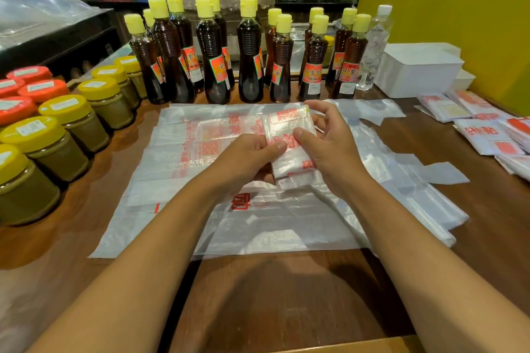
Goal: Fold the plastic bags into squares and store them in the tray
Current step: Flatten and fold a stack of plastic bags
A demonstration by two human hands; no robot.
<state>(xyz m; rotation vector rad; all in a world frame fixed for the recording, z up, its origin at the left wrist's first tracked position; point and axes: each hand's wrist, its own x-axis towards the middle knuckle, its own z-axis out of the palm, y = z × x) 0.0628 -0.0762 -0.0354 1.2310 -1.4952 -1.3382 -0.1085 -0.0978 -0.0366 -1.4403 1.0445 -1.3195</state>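
A folded plastic bag (288,135), clear with red print, is held up above the table centre between both hands. My left hand (246,157) grips its lower left edge, thumb on top. My right hand (327,140) pinches its right side, fingers curled behind the top corner. Under them lies a flat pile of unfolded plastic bags (258,209) spread on the wooden table. Several folded bag squares (481,129) lie at the right edge. A white tray (415,71) stands at the back right.
A row of dark oil bottles (249,54) with yellow caps stands behind the pile. Jars with yellow and orange lids (66,120) line the left side. A clear water bottle (375,46) stands by the tray. A yellow wall (459,14) closes the right.
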